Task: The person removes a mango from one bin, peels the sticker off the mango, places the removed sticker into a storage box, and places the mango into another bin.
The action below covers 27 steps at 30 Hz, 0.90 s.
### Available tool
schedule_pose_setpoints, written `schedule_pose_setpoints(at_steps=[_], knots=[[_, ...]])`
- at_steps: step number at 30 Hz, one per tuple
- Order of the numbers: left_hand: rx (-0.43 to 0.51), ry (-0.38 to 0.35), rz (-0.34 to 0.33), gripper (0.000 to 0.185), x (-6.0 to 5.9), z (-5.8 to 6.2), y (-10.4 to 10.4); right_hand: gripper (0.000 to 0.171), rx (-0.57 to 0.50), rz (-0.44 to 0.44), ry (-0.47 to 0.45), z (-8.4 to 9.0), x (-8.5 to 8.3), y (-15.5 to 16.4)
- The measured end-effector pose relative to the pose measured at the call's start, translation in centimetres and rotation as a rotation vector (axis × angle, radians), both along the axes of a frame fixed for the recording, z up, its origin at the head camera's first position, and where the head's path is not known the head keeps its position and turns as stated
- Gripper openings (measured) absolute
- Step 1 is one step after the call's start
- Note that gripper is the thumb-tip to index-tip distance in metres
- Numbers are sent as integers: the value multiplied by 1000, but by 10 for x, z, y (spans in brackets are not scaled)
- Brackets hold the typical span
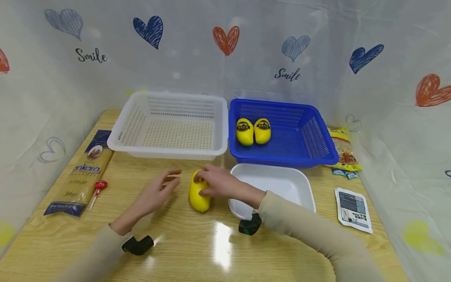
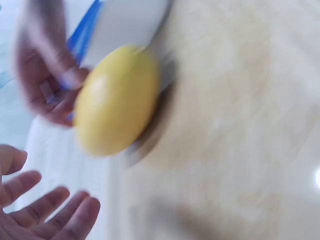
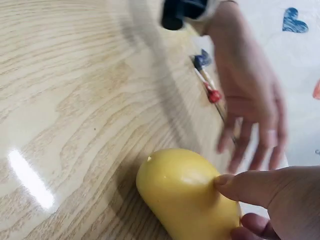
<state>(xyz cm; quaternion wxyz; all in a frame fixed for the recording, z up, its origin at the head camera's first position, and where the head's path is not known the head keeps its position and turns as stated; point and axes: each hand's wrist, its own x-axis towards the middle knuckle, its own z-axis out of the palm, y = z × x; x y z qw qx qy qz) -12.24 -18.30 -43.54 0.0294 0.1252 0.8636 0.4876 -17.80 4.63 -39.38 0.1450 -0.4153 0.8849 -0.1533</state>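
My right hand [image 1: 219,181] pinches a smooth yellow mango [image 1: 199,196] between thumb and fingers, over the middle of the table. In the right wrist view the thumb presses on the side of the mango [image 3: 187,192]; whether its underside touches the wood, I cannot tell. To the left of the mango is my left hand [image 1: 156,194], apart from it, fingers spread and holding nothing. Two more yellow mangoes [image 1: 244,133] with dark labels lie side by side in the blue basket [image 1: 299,160]. In the left wrist view the mango [image 2: 117,102] is blurred.
Behind the hands stands a white basket [image 1: 169,150]. A white tray [image 1: 308,188] sits under my right forearm. At left lie a spaghetti pack [image 1: 82,172] and a red lollipop [image 1: 101,185]. A yellow snack bag [image 1: 343,149], small blue packets [image 1: 339,172] and a white pouch [image 1: 353,209] lie at right.
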Motion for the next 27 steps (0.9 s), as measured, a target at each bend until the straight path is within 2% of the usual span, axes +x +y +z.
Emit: schedule_pose_setpoints(at_steps=[3,7,9,12,14,17,22,24,27], knots=[[-46,62,27,36,-10,28,-25,35,18,-5,23,-2,2,-2],[-118,126,124,37,-24,65,-60,42,75,14,9,-2,6,-6],[-142,122,186,40,-32,78,-78,47,101,29,-24,-3,8,-8],[-171,85,244,48,-48,91,-102,50,93,48,-91,-4,9,-11],[-196,38,249,54,-58,94,-118,49,65,64,-110,-6,9,-12],[-226,-36,220,58,-72,90,-137,47,19,95,-120,-7,9,-12],[-181,-199,171,69,-89,75,-159,47,-62,132,-149,-2,9,-3],[-185,-236,161,73,-92,68,-166,48,-102,137,-169,2,11,4],[-199,-247,150,73,-96,58,-173,48,-177,135,-225,9,15,18]])
